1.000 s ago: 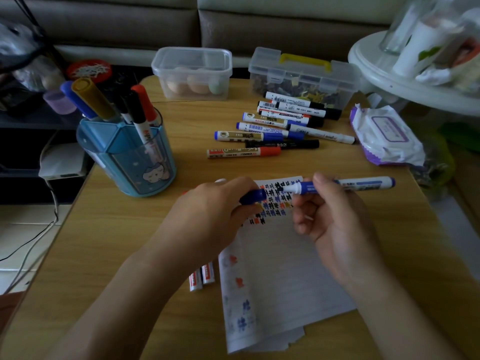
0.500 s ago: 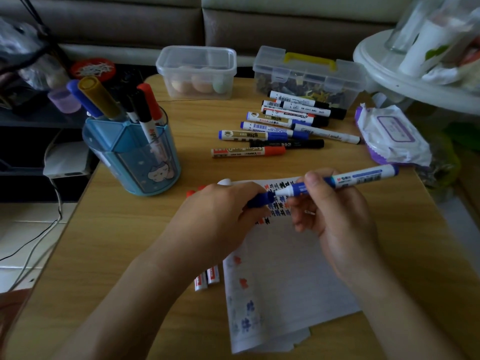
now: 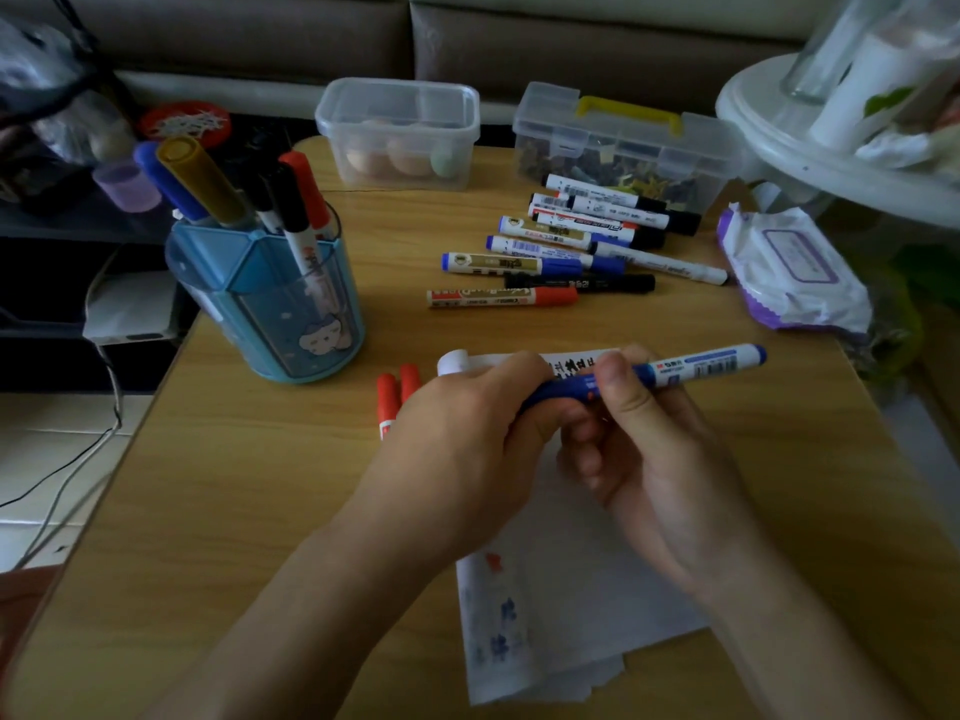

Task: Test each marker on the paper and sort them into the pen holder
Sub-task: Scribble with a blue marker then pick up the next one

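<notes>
Blue marker [image 3: 696, 367] | held above paper [image 3: 561, 615] | left hand [image 3: 467, 433] fingers clasp cap [image 3: 550, 394], right hand [image 3: 660, 470] fingers pinch barrel | step: likely recapping | next: seat cap, carry to pen holder [image 3: 270, 304]

Home living room: sofa [image 3: 519, 39] behind table [image 3: 234, 485]

Two hands in shot, both bare. left hand [image 3: 457, 449]: left forearm [image 3: 311, 615] comes in from 7 o'clock. right hand [image 3: 670, 470]: right forearm [image 3: 779, 641] comes in from 5 o'clock. Both forearms are uncovered to the frame edge. Right thumbnail [image 3: 611, 364] is short and plain. Light is dim, so finer detail is unreadable.
</notes>
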